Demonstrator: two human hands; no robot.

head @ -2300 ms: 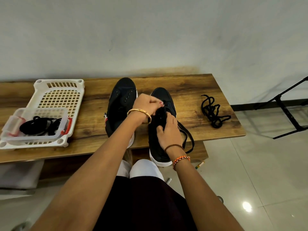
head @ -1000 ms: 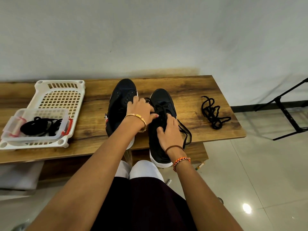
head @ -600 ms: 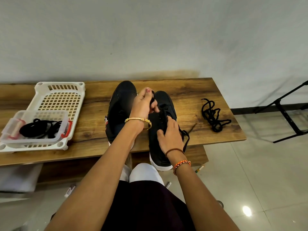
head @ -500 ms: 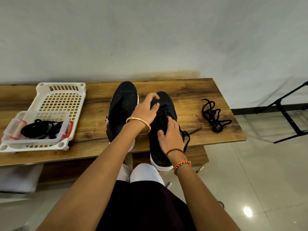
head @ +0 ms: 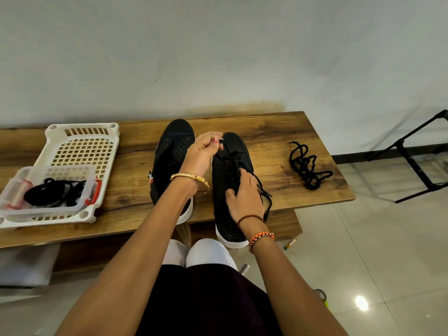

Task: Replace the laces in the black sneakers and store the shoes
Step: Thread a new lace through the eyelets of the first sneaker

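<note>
Your left hand (head: 202, 155) pinches the lace (head: 233, 159) above the right sneaker (head: 229, 180); your right hand (head: 244, 196) lies on that sneaker, fingers spread.

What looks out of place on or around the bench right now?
Both sneakers overhang the bench's front edge, the right sneaker furthest. A loose black lace lies tangled at the bench's right end. Small items, including what may be a marker, are scattered on the floor below.

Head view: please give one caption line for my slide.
Left hand pulls a black lace through the right sneaker while the right hand steadies it.
</note>
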